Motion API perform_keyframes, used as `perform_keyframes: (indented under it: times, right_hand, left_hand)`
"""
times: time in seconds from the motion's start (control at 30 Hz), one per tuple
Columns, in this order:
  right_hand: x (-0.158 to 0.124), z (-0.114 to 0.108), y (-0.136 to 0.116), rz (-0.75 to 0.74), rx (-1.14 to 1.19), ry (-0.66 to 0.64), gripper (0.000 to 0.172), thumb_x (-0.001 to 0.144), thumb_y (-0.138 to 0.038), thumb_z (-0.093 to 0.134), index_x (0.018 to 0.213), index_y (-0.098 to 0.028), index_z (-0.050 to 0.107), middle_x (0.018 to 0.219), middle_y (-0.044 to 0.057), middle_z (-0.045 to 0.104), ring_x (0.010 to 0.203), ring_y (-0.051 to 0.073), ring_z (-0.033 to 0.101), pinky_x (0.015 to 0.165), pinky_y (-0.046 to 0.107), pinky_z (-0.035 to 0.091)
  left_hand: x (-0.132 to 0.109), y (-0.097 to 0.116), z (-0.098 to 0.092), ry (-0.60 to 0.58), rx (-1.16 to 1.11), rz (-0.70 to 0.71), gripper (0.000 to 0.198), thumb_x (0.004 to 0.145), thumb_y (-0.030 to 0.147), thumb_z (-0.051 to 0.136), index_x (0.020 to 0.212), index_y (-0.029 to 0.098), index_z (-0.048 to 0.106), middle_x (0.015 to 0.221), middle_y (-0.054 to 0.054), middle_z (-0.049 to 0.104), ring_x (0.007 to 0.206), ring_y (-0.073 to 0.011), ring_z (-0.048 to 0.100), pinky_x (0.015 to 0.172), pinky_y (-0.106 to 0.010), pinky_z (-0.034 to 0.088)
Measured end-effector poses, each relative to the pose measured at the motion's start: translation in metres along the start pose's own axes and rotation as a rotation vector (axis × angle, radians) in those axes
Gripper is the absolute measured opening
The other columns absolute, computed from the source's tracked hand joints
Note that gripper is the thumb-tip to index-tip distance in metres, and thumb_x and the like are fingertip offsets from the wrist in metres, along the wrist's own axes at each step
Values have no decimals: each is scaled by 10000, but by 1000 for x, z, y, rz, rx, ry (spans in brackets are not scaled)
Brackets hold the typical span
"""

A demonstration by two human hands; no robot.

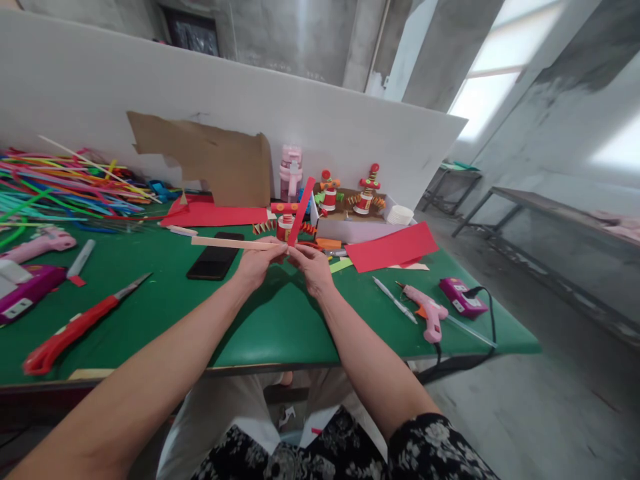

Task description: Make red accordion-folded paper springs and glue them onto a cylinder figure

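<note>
In front of me, over the green table, my left hand (259,261) is closed on a pale orange paper strip (225,243) that points out to the left. My right hand (313,267) pinches the lower end of a red paper strip (303,210), which stands up and leans slightly right. The two strips meet at my fingertips, roughly at a right angle; whether they are stuck together is hidden by the fingers. Just behind my hands stands a small red paper cup figure (284,228) with folded paper arms. A black phone (215,257) lies below the pale strip.
Two finished-looking cup figures (367,197) stand in a box (345,230) behind. Red paper sheets (393,248), a pen (395,300) and a pink glue gun (427,310) lie to the right. Left are red-handled scissors (75,333), another glue gun (40,245) and colourful pipe cleaners (65,183).
</note>
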State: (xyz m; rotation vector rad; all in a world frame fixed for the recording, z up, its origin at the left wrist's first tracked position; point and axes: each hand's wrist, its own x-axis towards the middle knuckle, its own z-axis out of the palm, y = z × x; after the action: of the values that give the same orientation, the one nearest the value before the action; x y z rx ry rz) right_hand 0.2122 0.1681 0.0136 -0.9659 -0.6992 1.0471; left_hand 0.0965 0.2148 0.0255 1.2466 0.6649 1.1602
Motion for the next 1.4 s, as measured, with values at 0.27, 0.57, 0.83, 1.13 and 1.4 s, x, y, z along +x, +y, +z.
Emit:
perform_keyframes:
  times: [0.27,0.57,0.83,1.13,1.4]
  right_hand:
    - [3,-5,-3,-70,-99,67,255,536,-335,838,685,-174,707,607,-36,664,562,106,586,613,255,481]
    - [8,-12,-10,-124,-159,73,221,578,-335,808,699,-174,716,641,-9,699,605,129,631,643,264,508]
    - [10,-16,-16,-120,-109,121,231,542,-322,818,677,-176,701,580,-28,670,531,110,608,598,246,492]
    - [13,-20,-16,-117,-121,119,220,556,-319,815,681,-173,708,592,-23,674,561,122,627,617,256,508]
    - [10,-17,-15,-121,-133,93,219,559,-317,813,695,-171,723,588,-24,670,544,110,603,608,253,507]
  left_hand:
    - [1,-1,2,86,-28,-17,332,480,368,856,623,151,650,539,15,601,496,-101,509,499,-237,399]
    - [13,11,-11,265,-207,8,320,398,279,881,592,114,687,569,-13,624,512,-93,531,482,-226,433]
    - [19,26,-31,366,-253,66,281,424,228,876,600,120,685,573,-5,630,492,-84,525,464,-213,446]
    - [24,36,-48,428,-281,72,283,464,194,883,575,136,630,517,32,571,466,-71,515,466,-202,475]
    - [24,39,-47,455,-246,26,321,495,206,889,578,155,584,498,38,540,507,-114,559,459,-218,463]
